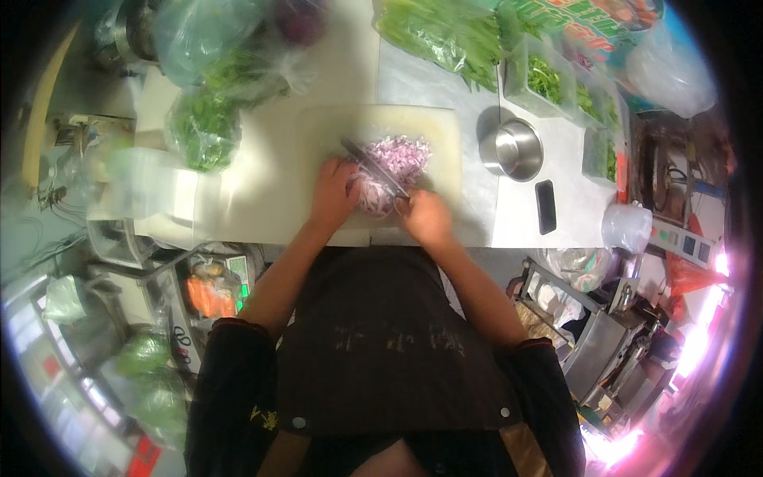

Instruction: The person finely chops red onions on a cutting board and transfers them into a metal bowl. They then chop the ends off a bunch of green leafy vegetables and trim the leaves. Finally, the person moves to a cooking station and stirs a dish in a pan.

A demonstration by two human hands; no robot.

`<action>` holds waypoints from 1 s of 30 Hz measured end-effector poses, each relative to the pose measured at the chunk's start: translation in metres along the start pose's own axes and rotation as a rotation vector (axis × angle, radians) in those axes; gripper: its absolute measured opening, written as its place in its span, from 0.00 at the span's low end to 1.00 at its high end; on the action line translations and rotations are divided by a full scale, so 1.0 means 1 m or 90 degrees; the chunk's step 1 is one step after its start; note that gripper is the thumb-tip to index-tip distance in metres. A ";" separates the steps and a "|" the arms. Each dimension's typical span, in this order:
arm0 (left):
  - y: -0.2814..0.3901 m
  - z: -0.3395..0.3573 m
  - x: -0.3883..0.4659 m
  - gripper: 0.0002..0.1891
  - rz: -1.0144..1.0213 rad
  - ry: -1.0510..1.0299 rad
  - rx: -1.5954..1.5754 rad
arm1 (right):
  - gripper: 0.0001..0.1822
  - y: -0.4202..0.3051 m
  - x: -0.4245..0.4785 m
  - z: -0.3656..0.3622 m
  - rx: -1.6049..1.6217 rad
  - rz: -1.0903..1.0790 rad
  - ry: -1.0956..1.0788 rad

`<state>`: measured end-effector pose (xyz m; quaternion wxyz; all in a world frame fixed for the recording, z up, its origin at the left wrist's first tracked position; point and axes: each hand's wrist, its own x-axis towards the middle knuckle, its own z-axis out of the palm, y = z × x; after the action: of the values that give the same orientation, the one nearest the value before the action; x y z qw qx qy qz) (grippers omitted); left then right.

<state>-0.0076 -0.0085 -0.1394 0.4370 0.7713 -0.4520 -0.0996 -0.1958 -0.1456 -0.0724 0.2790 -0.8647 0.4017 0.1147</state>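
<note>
A kitchen knife [375, 169] lies slantwise over a pale cutting board [444, 128], its handle in my right hand [427, 218]. Chopped red onion [403, 156] is heaped on the far right side of the blade. On the near side of the blade are sliced onion pieces [374, 197], which my left hand [334, 194] touches with bent fingers from the left. The fingertips of my left hand are close to the blade and partly hidden.
Right of the board stand a steel pot [520, 149] and a black phone [545, 207]. Clear containers of chopped greens [543, 77] line the right side. Bagged green vegetables [205, 131] lie at the left, leafy greens [444, 39] at the back.
</note>
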 end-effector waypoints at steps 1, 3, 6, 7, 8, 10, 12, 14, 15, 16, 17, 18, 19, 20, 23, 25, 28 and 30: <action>-0.003 0.000 -0.003 0.09 0.006 0.005 0.006 | 0.17 -0.003 -0.007 -0.008 0.015 -0.003 0.006; -0.007 0.003 -0.004 0.10 0.021 0.017 0.016 | 0.16 -0.006 -0.018 -0.021 0.041 -0.008 0.022; -0.009 0.008 -0.005 0.09 -0.004 0.016 0.015 | 0.17 -0.003 -0.020 -0.019 -0.016 -0.003 -0.029; -0.010 0.010 -0.005 0.09 0.001 0.013 0.030 | 0.17 0.003 -0.016 -0.009 -0.025 -0.004 -0.021; -0.011 0.014 -0.005 0.09 0.006 0.011 0.044 | 0.17 0.013 -0.010 0.008 -0.034 -0.004 -0.013; -0.011 0.015 -0.006 0.08 0.006 0.009 0.061 | 0.17 0.022 0.002 0.031 -0.031 -0.010 -0.001; -0.010 0.017 -0.006 0.06 0.001 0.011 0.058 | 0.18 0.020 0.013 0.040 -0.011 -0.015 0.015; -0.010 0.018 -0.008 0.11 -0.020 -0.021 0.062 | 0.17 0.019 0.016 0.037 0.018 -0.032 0.037; -0.011 0.018 -0.009 0.14 -0.029 -0.038 0.064 | 0.17 0.016 0.016 0.033 0.033 -0.040 0.048; -0.005 0.018 -0.013 0.20 -0.016 -0.006 0.074 | 0.16 0.013 0.015 0.022 0.030 -0.044 0.032; 0.007 0.021 -0.022 0.26 -0.004 0.026 0.084 | 0.16 0.012 0.013 0.008 0.027 -0.048 0.015; 0.020 0.024 -0.027 0.33 0.010 0.056 0.092 | 0.15 0.010 0.009 -0.007 0.025 -0.049 -0.002; 0.030 0.028 -0.032 0.39 0.022 0.055 0.118 | 0.15 0.007 0.005 -0.017 0.044 -0.042 -0.001; 0.039 0.033 -0.035 0.45 0.034 0.054 0.144 | 0.14 0.005 0.002 -0.027 0.063 -0.036 0.000; 0.059 0.043 -0.032 0.52 -0.028 -0.012 0.201 | 0.13 0.012 0.000 -0.037 0.084 -0.010 0.030; 0.059 0.047 -0.030 0.51 -0.063 -0.048 0.228 | 0.13 0.014 0.000 -0.040 0.098 0.005 0.045; 0.047 0.053 -0.029 0.50 -0.048 -0.066 0.239 | 0.13 0.020 -0.005 -0.037 0.118 0.020 0.048; 0.024 0.051 -0.027 0.51 -0.025 -0.084 0.228 | 0.13 0.029 -0.005 -0.024 0.111 0.016 0.050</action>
<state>-0.0662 -0.0221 -0.1581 0.2600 0.8372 -0.4749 -0.0767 -0.2221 -0.1712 -0.0619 0.3355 -0.8358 0.4318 0.0488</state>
